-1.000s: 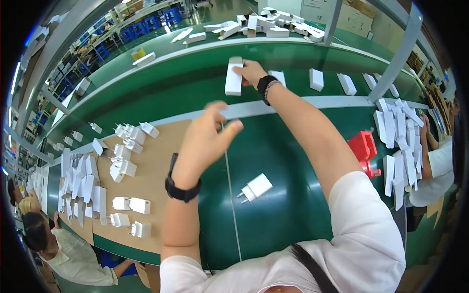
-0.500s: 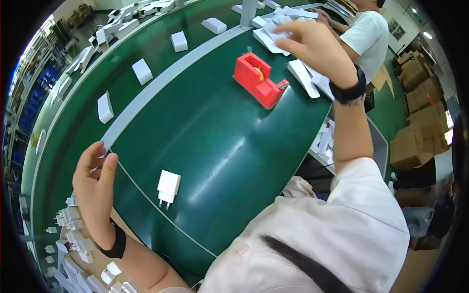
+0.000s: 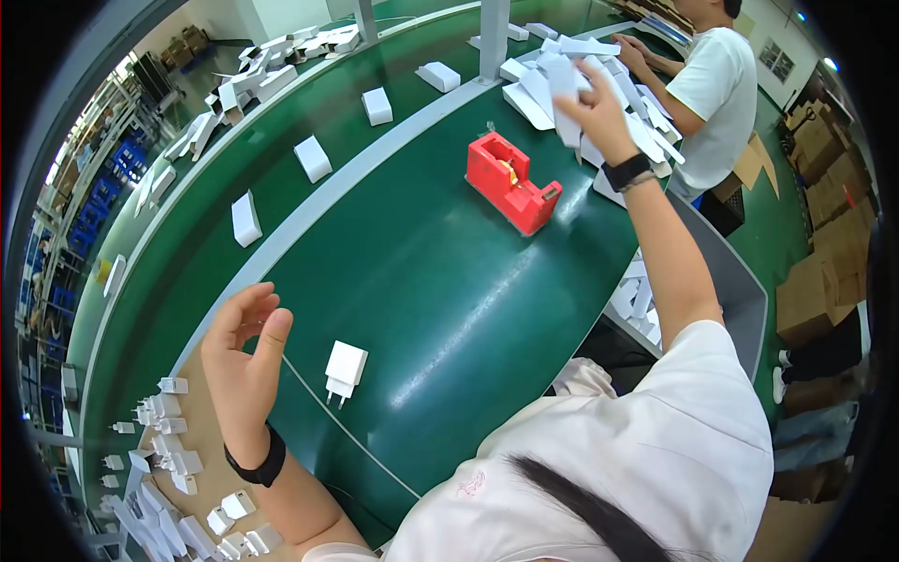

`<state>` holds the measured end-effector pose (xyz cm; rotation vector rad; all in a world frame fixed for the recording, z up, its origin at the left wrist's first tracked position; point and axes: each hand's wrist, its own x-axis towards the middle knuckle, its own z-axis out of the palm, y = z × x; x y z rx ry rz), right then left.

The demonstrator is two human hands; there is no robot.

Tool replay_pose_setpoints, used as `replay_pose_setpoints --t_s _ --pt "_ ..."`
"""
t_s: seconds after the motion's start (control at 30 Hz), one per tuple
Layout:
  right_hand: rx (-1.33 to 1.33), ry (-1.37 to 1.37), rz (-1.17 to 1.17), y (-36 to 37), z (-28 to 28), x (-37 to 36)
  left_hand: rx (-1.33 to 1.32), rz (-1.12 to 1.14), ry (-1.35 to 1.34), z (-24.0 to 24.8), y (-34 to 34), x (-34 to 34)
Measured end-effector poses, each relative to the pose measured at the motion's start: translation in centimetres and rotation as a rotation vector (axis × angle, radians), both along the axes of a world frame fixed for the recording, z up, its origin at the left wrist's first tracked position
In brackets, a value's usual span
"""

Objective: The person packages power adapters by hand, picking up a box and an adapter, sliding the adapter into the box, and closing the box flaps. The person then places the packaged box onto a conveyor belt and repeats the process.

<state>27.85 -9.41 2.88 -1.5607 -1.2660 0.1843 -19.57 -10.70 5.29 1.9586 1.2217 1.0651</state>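
Note:
My left hand [image 3: 242, 361] hovers open over the green table, fingers spread, holding nothing. Just to its right a white plug-in charger [image 3: 343, 369] lies flat on the green surface. My right hand [image 3: 590, 103] is stretched far out to the right and grips a flat white carton blank [image 3: 564, 89] at a heap of white carton blanks [image 3: 552, 70]. Below that hand a red tape dispenser [image 3: 510, 184] stands on the table. Both wrists carry black bands.
Small white boxes [image 3: 312, 157] ride spaced out on the far conveyor belt [image 3: 187, 234]. More white chargers [image 3: 164, 436] crowd a brown board at lower left. A person in a white shirt [image 3: 716, 84] works at the upper right. A grey bin [image 3: 721, 281] sits beside me.
The view has swung rightward. My right hand left the box on the belt and reached the carton heap, taking hold of a blank. My left hand stayed open near the charger.

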Motion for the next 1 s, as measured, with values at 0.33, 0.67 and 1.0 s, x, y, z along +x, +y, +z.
replay_pose_setpoints --t_s 0.33,0.67,1.0 --pt "0.594 -0.468 1.044 -1.7 1.2 -23.6 -1.071 -0.743 -1.266 -1.9 -2.2 5.7" --pt "-0.181 -0.792 1.356 0.7 -4.4 -31.1 -0.083 0.389 -0.516 -2.5 -1.2 -6.2" --pt "-0.288 0.422 1.387 3.0 2.8 -30.9 0.297 0.665 0.174 -9.0 -2.6 -7.6"
